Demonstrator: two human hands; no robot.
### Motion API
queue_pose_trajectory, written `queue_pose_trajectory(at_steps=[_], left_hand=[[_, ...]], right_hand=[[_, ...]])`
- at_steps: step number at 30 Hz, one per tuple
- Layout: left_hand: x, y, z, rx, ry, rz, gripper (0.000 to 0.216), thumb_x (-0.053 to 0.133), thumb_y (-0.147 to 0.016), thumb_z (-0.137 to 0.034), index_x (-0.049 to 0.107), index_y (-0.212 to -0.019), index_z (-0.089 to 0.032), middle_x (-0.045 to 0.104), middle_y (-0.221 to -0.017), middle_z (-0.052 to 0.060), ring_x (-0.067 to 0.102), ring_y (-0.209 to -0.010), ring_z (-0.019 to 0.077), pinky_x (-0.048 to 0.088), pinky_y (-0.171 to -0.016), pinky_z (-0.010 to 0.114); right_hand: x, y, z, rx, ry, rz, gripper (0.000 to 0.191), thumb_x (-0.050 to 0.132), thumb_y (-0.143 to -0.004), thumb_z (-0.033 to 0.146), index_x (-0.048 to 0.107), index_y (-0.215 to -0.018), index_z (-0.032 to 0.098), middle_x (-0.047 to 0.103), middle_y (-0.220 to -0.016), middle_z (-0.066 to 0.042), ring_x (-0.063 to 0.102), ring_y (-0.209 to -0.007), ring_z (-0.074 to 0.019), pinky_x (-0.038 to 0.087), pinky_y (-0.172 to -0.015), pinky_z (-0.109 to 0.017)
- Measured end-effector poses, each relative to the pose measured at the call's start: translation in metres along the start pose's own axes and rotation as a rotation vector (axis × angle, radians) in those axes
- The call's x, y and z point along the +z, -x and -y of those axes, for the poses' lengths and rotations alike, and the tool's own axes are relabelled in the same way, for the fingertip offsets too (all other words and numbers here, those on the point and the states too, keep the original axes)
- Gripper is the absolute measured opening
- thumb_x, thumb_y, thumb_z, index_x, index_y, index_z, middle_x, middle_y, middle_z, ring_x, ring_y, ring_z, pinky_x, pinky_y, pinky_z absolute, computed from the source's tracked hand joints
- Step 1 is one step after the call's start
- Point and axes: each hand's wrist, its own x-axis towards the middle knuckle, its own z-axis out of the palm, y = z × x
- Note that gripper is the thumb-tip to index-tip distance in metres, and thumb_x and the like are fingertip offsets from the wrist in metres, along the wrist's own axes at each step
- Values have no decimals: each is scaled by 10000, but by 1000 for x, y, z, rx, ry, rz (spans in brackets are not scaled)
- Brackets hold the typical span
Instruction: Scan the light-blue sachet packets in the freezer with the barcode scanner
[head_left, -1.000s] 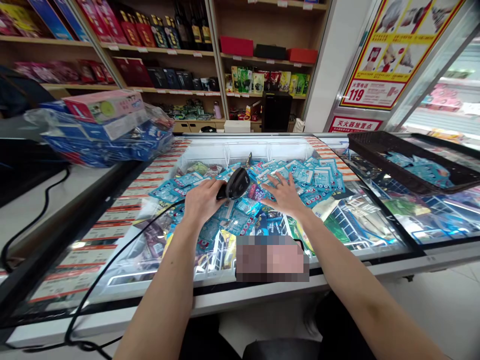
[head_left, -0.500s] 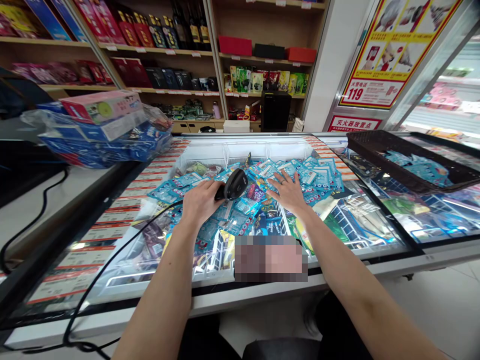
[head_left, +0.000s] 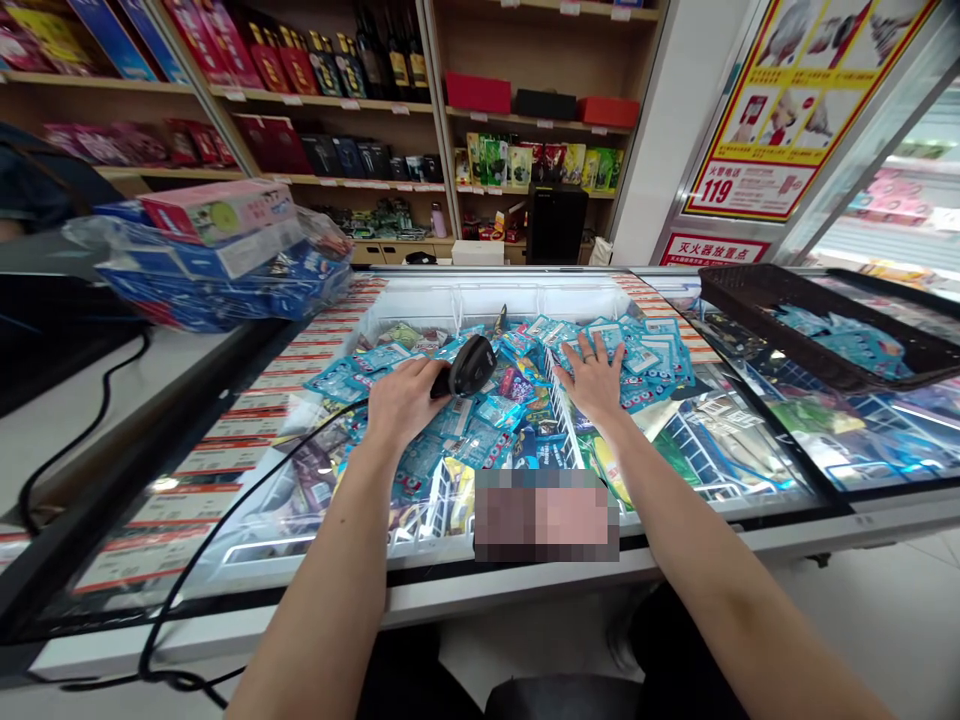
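Observation:
My left hand (head_left: 405, 400) is closed round the grip of a black handheld barcode scanner (head_left: 469, 366), whose black cable (head_left: 225, 520) trails back to the lower left. The scanner head points over a heap of light-blue packets (head_left: 645, 355) in an open chest freezer (head_left: 487, 295). My right hand (head_left: 596, 375) lies flat with fingers spread on the blue packets just right of a white wire divider (head_left: 562, 410). It wears a ring.
A black mesh basket (head_left: 817, 325) with blue packets sits on the glass lid at right. Wrapped blue and pink boxes (head_left: 217, 245) are stacked at left. Shelves of goods (head_left: 360, 110) and a yellow poster (head_left: 780, 110) stand behind the freezer.
My right hand has slid to the right and farther back across the packets, past the wire divider. The left hand with the scanner has barely moved.

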Motion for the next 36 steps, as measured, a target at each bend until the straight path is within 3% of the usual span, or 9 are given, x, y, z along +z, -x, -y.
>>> queue_pose_trajectory(at_steps=[3,6,9,12,16,19,26,32,36], left_hand=[[1,1,0,3,11,-2,329,528,-818,-350,581,-1119,-229,664,-1027,74,599,-1004,260,443,-734,331],[0,2,-1,-12,14,-15,334,530,-815,-347,581,-1121,-223,662,-1041,77,601,-1003,260,445,-734,330],[-2,3,-2,-24,13,-11,338,531,-814,-351,581,-1123,-223,664,-1043,74,601,-1010,260,448,-744,331],[-8,2,-4,-33,20,9,343,543,-803,-346,582,-1122,-227,663,-1067,72,600,-1025,259,452,-752,328],[-18,-1,-7,-38,29,28,358,552,-791,-324,580,-1134,-224,658,-1092,79,592,-1054,258,454,-762,327],[-20,0,-8,-25,36,35,364,551,-792,-326,579,-1137,-216,657,-1087,86,591,-1053,261,453,-779,335],[-6,11,-5,-35,63,-31,343,520,-813,-341,582,-1124,-212,658,-1077,89,595,-1036,259,460,-790,338],[-3,12,2,-21,84,-54,350,519,-818,-365,582,-1129,-219,661,-1074,89,594,-1044,262,457,-781,336],[-2,12,4,2,73,-39,345,523,-819,-364,576,-1130,-224,658,-1079,89,592,-1041,262,458,-790,341]], right_hand=[[-12,-1,10,-76,-32,-24,476,381,-941,478,515,-1318,221,410,-1461,-95,206,-1409,-309,-17,-1088,-675],[-21,-2,24,-192,-98,13,377,385,-953,433,614,-1197,261,528,-1363,-53,319,-1355,-264,-4,-1126,-615],[-24,-1,36,-280,-188,99,330,403,-952,425,685,-1056,290,670,-1107,-35,494,-1167,-224,116,-1139,-534],[-25,4,48,-362,-288,216,373,425,-925,515,711,-988,283,683,-941,-38,546,-1026,-209,285,-1059,-447],[-30,12,63,-476,-355,364,511,494,-808,678,692,-1030,262,645,-1019,-55,529,-1031,-223,358,-949,-411],[-32,15,71,-517,-352,400,641,573,-697,741,654,-1081,233,601,-1104,-83,499,-1064,-250,360,-931,-416],[-25,11,65,-444,-401,476,471,647,-726,627,644,-1023,260,592,-1097,-61,501,-1085,-244,379,-909,-389],[-17,4,44,-264,-296,423,394,598,-834,504,617,-1149,268,606,-1105,-64,532,-1075,-238,408,-909,-385],[-16,6,42,-250,-251,368,499,524,-835,609,608,-1190,269,586,-1156,-84,513,-1114,-258,407,-926,-402]])
